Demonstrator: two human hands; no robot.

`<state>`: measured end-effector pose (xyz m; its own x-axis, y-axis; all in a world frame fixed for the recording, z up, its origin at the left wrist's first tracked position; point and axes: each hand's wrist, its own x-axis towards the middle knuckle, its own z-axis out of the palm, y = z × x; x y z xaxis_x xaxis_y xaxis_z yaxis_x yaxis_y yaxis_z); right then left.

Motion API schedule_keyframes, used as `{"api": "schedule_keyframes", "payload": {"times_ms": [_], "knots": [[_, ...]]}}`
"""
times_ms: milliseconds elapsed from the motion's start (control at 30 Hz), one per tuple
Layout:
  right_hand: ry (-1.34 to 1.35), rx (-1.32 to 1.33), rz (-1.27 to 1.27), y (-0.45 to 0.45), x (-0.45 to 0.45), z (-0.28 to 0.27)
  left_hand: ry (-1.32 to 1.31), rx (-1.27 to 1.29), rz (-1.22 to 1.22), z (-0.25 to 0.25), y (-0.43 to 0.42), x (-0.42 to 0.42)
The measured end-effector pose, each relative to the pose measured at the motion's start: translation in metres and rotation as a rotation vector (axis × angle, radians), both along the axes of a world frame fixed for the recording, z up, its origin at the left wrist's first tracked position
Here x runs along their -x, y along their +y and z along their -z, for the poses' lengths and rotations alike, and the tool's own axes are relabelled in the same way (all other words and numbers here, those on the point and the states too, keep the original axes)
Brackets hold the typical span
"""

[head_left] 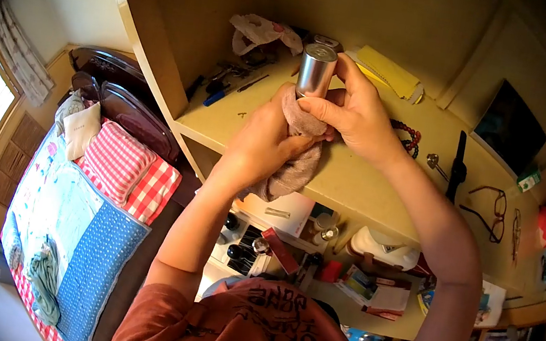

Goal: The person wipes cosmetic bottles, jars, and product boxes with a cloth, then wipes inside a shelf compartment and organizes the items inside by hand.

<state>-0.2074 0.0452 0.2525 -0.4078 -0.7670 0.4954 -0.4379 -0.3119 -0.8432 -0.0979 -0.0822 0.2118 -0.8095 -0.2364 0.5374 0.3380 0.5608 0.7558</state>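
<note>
Metal cylinder [316,73]: side pinched between thumb and fingers of right hand [358,109]; near end in cloth [303,115], gripped by left hand [257,133].

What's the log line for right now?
left hand: gripping cloth | right hand: gripping can | can: lower end in cloth, top bare | glasses: on desk

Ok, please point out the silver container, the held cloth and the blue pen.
Silver container [315,76]: head view, on its side.
Held cloth [296,173]: head view, its hanging part.
Blue pen [214,98]: head view, its blue end.
</note>
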Motion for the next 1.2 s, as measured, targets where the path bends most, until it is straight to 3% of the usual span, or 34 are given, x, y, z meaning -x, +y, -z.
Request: {"api": "schedule_keyframes", "payload": {"times_ms": [100,167,300,367,433,500,567,633,700,900,967,1033,1067,1100,1167,1200], "knots": [[-0.002,-0.015,0.011,-0.001,0.001,0.002,-0.030,-0.117,0.067,0.006,-0.002,-0.007],[-0.013,-0.031,0.016,-0.001,-0.001,0.002,-0.213,-0.238,0.027,0.012,-0.019,-0.014],[-0.013,-0.011,0.032,-0.003,-0.007,0.003,0.361,-0.865,0.048,-0.015,-0.012,-0.025],[-0.019,-0.025,0.035,-0.003,-0.006,0.004,0.549,-0.831,-0.009,-0.027,-0.020,-0.018],[-0.011,0.009,0.058,-0.005,-0.005,0.006,0.560,-0.662,0.038,-0.053,-0.014,-0.018],[-0.031,-0.032,0.059,-0.003,-0.004,0.006,0.549,-0.270,0.107,-0.066,-0.020,-0.006],[-0.050,-0.070,0.065,-0.003,-0.002,0.009,0.334,-0.119,0.214,-0.069,-0.020,-0.003],[0.011,0.014,0.107,-0.007,0.001,0.014,0.347,0.159,0.161,-0.067,-0.016,0.003],[-0.016,-0.053,0.132,-0.003,0.000,0.012,0.335,0.156,0.168,-0.064,-0.018,0.007],[0.010,-0.042,0.124,0.000,0.002,0.015,0.583,0.197,-0.110,-0.052,-0.004,0.014],[-0.036,-0.160,0.100,0.003,0.000,0.009,0.636,0.267,-0.164,-0.049,-0.005,0.015],[0.160,0.005,0.118,-0.001,-0.004,0.006,0.794,0.150,-0.237,-0.042,-0.004,0.012],[0.253,0.076,0.129,-0.003,-0.008,0.003,0.759,-0.149,-0.292,-0.037,-0.001,0.008],[0.147,0.019,0.099,-0.004,-0.009,0.005,0.713,-0.446,-0.340,-0.035,0.000,0.005],[0.107,0.095,0.154,-0.006,-0.016,0.008,0.727,-0.945,-0.194,-0.039,-0.012,0.001],[0.111,0.098,0.149,-0.007,-0.016,0.008,0.695,-1.024,-0.064,-0.037,-0.021,-0.001]]}}
